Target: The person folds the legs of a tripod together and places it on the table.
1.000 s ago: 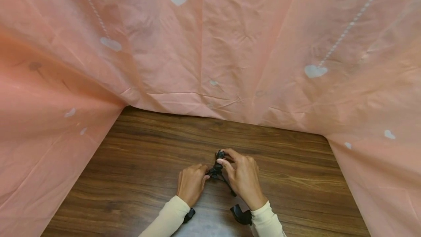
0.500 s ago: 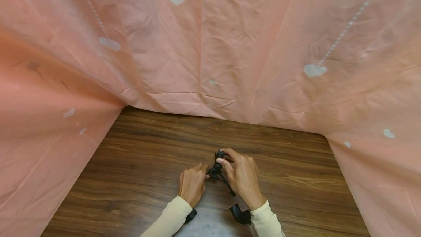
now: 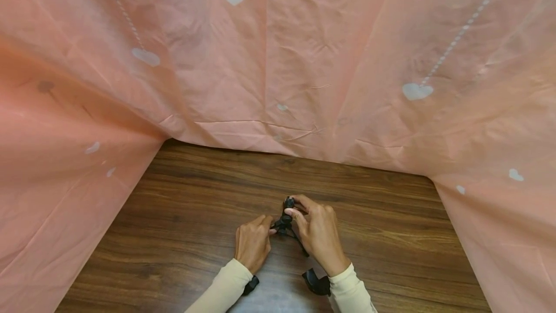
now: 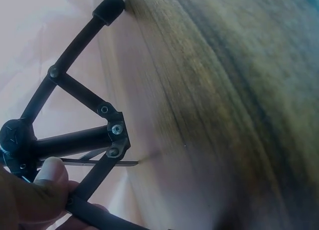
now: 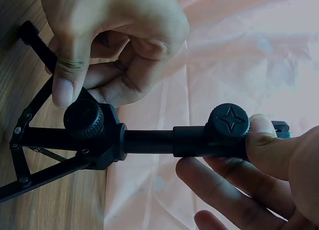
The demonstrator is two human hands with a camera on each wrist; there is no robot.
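Between the hands a small black tripod (image 3: 284, 221) stands on the wooden table with its legs spread. My left hand (image 3: 253, 244) pinches one leg near the hub; in the left wrist view its thumb and fingers close on that leg beside the centre column (image 4: 75, 141). The right wrist view shows the left thumb by a ridged lower knob (image 5: 82, 121). Higher up, my right hand (image 3: 320, 231) holds the upper section between thumb and fingers. Its thumb lies just beyond an upper knob (image 5: 229, 121) marked with a star. The tripod's top end is partly hidden by that thumb.
A dark wood-grain table (image 3: 195, 197) lies under the hands. Pink curtain (image 3: 282, 62) with white hearts hangs around its back and both sides. Black curved wrist gear (image 3: 317, 283) sits by the right cuff, and a smaller black piece (image 3: 250, 285) by the left.
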